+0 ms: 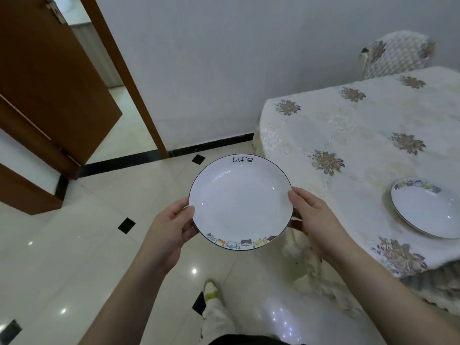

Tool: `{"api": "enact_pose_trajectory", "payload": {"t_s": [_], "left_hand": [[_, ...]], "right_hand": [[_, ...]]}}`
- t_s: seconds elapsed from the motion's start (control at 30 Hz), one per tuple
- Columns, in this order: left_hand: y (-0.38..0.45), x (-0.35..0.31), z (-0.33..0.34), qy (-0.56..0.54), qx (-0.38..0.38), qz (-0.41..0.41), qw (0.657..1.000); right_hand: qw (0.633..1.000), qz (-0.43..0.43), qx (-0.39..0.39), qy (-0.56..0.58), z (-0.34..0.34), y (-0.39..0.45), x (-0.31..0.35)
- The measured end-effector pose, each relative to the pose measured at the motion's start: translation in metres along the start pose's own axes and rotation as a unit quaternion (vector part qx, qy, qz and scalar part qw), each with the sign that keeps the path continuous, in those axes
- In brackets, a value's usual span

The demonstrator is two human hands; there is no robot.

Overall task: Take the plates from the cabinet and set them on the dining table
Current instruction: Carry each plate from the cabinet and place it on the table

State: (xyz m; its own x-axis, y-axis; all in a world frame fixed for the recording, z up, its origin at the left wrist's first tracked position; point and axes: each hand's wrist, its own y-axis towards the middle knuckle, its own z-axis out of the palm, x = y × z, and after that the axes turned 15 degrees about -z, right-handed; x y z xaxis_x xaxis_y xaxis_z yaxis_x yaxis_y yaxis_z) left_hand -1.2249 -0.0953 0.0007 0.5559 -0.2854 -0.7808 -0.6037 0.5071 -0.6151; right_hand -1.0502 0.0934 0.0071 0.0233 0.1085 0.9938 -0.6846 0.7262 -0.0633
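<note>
I hold a white plate (240,202) with a dark rim, the word "life" at its far edge and cartoon cats at its near edge. It is level, above the floor, just left of the dining table (353,135). My left hand (171,227) grips its left rim and my right hand (313,220) grips its right rim. A second plate of the same kind (428,207) lies on the table's flowered cloth at the right, partly cut off by the frame edge.
A chair with a quilted cover (395,54) stands behind the table by the white wall. An open brown door (49,83) and its frame are at the left. The glossy tiled floor (74,257) lies below; my leg and foot (211,292) show.
</note>
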Motion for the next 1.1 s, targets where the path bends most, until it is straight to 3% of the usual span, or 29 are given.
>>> {"api": "enact_pose_trajectory", "payload": {"t_s": [0.53,1.1], "left_hand": [[0.18,-0.17,-0.09,0.014,0.059,-0.003,0.998],[0.396,-0.301,0.042,0.083,0.122,-0.035,0.988]], "right_hand": [[1.0,-0.003,0.004,0.0,0.126,0.199,0.003],[0.994,0.017,-0.106,0.019,0.054,0.43,0.0]]}}
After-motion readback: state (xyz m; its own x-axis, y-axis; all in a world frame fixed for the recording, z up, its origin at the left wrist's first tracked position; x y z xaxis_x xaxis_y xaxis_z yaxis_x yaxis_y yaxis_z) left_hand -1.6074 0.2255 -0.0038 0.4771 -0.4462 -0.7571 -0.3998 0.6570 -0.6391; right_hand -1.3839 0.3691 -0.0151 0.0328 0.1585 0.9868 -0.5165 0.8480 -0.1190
